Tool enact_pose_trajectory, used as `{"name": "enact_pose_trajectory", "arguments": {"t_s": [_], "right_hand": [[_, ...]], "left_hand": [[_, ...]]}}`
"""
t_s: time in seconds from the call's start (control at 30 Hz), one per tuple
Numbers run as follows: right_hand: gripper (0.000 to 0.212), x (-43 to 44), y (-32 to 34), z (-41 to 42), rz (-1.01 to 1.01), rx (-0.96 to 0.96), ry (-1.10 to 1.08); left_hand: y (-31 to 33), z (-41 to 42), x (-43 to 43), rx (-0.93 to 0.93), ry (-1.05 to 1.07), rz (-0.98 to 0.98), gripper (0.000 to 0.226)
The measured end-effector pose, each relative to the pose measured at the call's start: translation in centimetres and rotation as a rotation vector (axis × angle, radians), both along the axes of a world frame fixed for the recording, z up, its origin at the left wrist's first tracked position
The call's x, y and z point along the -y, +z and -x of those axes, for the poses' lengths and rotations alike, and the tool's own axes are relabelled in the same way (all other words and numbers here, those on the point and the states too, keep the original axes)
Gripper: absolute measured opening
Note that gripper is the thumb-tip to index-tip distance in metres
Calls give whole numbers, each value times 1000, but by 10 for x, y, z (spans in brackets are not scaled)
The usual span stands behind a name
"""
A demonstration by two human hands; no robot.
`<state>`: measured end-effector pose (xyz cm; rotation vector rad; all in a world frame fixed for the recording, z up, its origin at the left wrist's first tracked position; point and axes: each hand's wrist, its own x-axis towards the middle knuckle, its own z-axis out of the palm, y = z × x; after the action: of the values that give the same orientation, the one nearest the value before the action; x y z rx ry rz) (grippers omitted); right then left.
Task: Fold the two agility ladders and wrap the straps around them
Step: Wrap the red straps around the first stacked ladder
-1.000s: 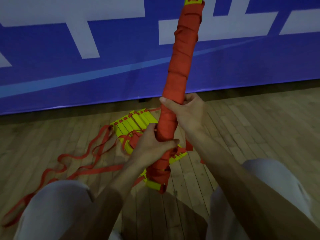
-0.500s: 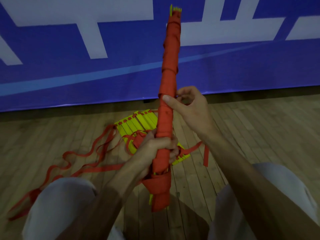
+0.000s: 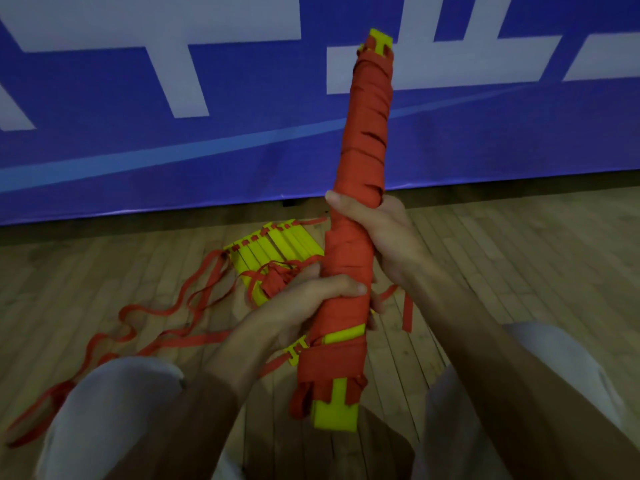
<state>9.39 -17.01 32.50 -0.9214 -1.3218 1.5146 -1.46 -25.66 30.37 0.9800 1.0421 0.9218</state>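
Gripping the red-strap-wrapped yellow plastic ladder bundle: our left hand low, right hand above. Beyond our hands, the second yellow folded ladder lies among loose red straps on the wooden floor.

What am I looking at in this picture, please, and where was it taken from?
There is no machine here: a person is working bare-handed. The single picture comes from a camera worn on the person's head, looking forward and down.

Held roughly upright is a folded agility ladder, a bundle of yellow rungs wound in its red strap. The left hand grips it low down and the right hand grips it higher up.

On the wooden floor beyond lies the second ladder. Its yellow rungs are gathered, but its red straps trail loose to the left.

The person's knees show at the bottom corners, and a blue banner runs along the back.
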Motion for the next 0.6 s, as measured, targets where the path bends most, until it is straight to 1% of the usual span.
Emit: {"name": "enact_pose_trajectory", "arguments": {"t_s": [0.07, 0.13, 0.17, 0.2, 0.23, 0.27, 0.33, 0.4, 0.47, 0.53, 0.6], "right_hand": [[27, -8, -7, 1, -49, 108, -165], [41, -15, -16, 1, -82, 227, -299], [48, -16, -21, 3, -96, 273, -337], [54, -15, -25, 5, -107, 312, -360], [57, -14, -27, 7, -112, 341, -382], [56, -13, -27, 9, -112, 366, -397], [47, -10, -27, 11, -119, 401, -376], [42, -7, -23, 10, -142, 377, -311], [32, -7, -20, 9, -255, 398, -252], [24, -8, -20, 10, -366, 360, -225], [29, -9, -20, 10, -364, 267, -197]], "left_hand": [[-10, -1, -9, -252, 136, -36, 42], [-18, -8, -12, -424, 202, -63, 46], [-21, -11, -12, -530, 245, -82, 45], [-24, -14, -11, -687, 288, -107, 44], [-28, -17, -11, -817, 325, -145, 45], [-30, -18, -10, -905, 346, -173, 46], [-31, -20, -10, -916, 375, -174, 43], [-33, -20, -12, -824, 388, -138, 38], [-32, -19, -14, -675, 419, -104, 38], [-28, -16, -13, -509, 449, -87, 39], [-22, -12, -10, -365, 445, -72, 40]]}}
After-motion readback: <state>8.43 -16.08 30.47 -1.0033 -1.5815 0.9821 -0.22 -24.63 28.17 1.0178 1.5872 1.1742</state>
